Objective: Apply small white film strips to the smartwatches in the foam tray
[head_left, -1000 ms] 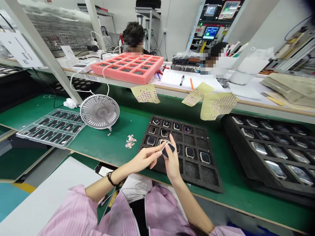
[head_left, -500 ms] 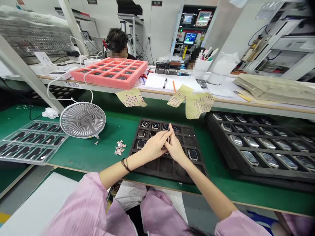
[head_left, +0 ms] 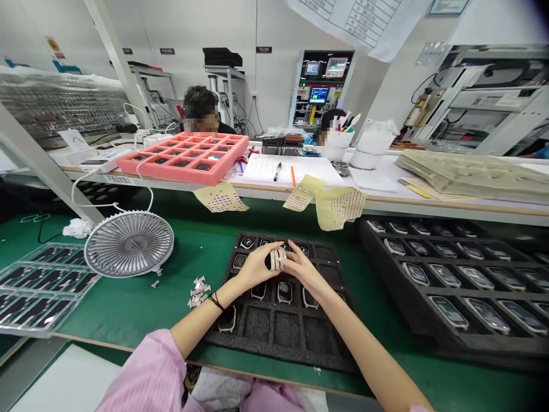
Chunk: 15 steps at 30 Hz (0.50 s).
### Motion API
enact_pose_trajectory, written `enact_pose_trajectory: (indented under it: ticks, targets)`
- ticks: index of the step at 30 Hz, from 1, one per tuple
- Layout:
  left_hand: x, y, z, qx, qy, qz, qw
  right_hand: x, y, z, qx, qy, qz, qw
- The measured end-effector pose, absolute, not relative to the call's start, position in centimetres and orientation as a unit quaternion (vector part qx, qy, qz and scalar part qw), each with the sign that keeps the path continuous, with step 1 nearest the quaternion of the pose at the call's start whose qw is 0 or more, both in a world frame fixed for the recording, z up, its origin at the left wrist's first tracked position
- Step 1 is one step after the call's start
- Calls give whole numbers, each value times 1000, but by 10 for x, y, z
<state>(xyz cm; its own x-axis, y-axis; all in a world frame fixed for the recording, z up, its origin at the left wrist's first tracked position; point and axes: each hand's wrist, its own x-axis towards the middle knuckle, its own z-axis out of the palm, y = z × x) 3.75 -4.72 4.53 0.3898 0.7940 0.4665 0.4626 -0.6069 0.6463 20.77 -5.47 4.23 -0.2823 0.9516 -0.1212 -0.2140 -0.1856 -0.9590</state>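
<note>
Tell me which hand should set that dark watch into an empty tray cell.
The left hand, probably: the dark watch sits against its fingers, near an empty cell of the foam tray; the right hand is further from that cell.

Rough matt foam tray, glossy metal watch cases

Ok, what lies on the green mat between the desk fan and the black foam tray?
A small pile of paper scraps lies there, seen in the head view.
</note>
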Motion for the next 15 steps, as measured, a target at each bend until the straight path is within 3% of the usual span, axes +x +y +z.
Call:
enact_pose_trajectory:
  ticks: [6,15]
  targets:
    - [34,-51,41,828,321,386,252,215,-51,42,-331,-420,773,342]
    - [31,-52,27,844,300,340,288,207,-54,27,-387,-394,757,350]
